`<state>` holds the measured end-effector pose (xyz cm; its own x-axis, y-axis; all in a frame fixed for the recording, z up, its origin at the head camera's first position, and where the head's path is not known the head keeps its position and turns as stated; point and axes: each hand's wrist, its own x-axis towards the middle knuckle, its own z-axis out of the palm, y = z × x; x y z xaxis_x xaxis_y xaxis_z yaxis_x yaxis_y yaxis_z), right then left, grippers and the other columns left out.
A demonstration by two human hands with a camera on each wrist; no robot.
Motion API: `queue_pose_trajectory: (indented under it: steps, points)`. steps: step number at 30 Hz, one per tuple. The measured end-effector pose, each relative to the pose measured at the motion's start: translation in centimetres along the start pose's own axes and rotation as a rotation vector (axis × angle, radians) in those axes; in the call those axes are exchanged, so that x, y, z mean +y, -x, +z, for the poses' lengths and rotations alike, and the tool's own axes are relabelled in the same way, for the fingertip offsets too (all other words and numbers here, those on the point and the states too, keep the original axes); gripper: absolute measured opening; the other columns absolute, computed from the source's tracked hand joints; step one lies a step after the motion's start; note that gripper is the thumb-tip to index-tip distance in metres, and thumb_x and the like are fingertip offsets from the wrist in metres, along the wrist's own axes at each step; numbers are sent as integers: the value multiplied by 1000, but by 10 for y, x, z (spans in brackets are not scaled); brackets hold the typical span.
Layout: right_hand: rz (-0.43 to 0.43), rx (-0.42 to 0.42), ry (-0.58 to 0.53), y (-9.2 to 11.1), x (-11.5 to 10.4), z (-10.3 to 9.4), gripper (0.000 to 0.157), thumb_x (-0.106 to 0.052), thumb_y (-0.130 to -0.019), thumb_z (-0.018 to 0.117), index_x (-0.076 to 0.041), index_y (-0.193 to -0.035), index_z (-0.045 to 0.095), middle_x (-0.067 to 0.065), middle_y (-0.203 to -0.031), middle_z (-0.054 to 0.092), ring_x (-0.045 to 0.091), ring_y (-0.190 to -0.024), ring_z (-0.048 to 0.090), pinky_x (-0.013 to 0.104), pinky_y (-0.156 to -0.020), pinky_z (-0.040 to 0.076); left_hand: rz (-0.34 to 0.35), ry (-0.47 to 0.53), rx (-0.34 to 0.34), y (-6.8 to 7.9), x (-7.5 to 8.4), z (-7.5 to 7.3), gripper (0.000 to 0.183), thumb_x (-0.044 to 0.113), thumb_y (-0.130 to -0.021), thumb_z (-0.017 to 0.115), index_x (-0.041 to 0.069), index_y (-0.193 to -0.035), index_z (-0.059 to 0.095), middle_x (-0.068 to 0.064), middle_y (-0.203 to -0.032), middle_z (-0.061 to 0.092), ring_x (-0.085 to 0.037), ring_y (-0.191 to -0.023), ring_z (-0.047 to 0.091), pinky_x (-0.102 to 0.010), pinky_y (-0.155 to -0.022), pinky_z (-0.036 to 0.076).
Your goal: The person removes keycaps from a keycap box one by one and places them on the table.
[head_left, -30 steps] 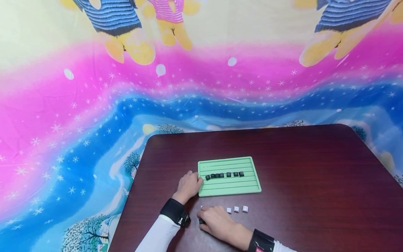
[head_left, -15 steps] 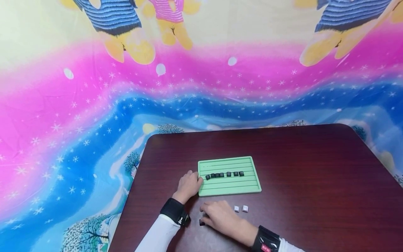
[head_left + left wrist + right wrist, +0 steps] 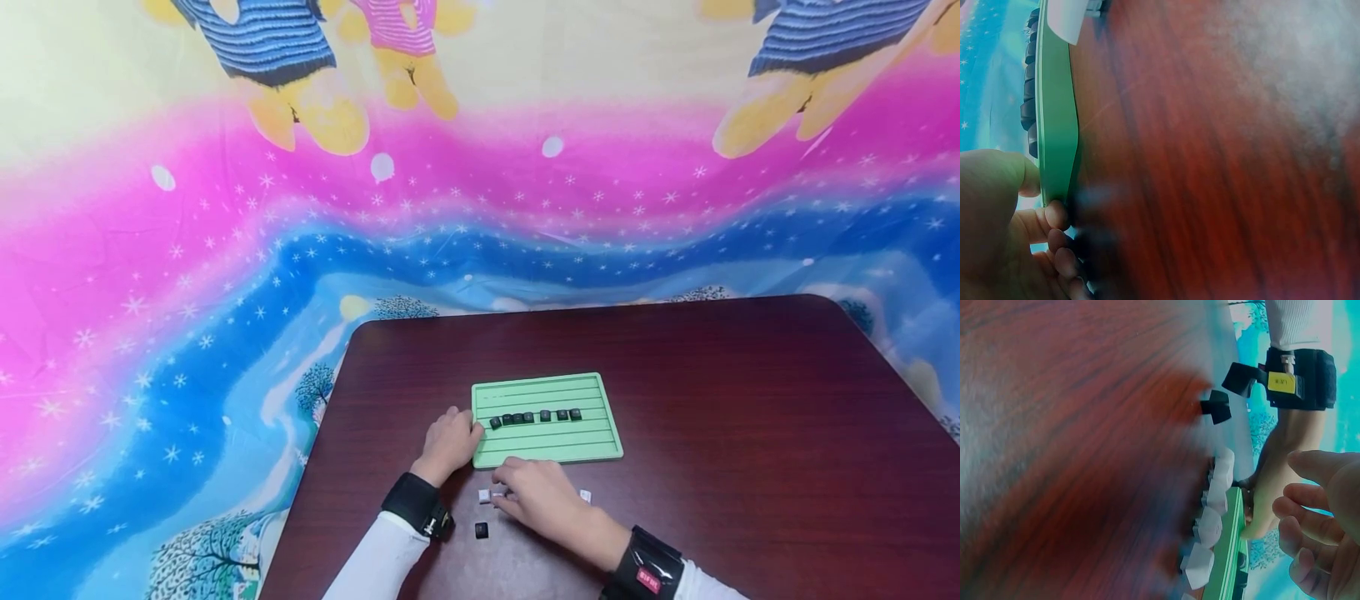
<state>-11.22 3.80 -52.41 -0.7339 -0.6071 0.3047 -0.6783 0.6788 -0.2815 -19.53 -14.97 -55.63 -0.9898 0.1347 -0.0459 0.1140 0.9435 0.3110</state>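
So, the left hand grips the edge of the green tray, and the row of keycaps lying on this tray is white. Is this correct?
Not quite: the row of keycaps is black, as the head view shows. The rest is right: it lies on the green tray, whose edge the left hand grips.

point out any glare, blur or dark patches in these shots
Left wrist: hazy pale glare across the table at upper right. Right wrist: a blurry dark smear left of the white keycaps, shadow or reflection unclear. Head: faint sheen at bottom, green tray fairly sharp.
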Motion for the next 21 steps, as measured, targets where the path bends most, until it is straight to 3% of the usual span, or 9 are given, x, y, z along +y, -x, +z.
queue_pose_trajectory:
  steps: [21]
  points:
    - [108,48,30,-2,30,-14,20,-31,-83,81,-16,-94,73,-6,-83,69,9,-67,66,24,-53,47,9,2,-4,1,-1,-1,35,27,-99,50,14,-67,47,-5,-74,47,-21,-60,41,-34,-56,34]
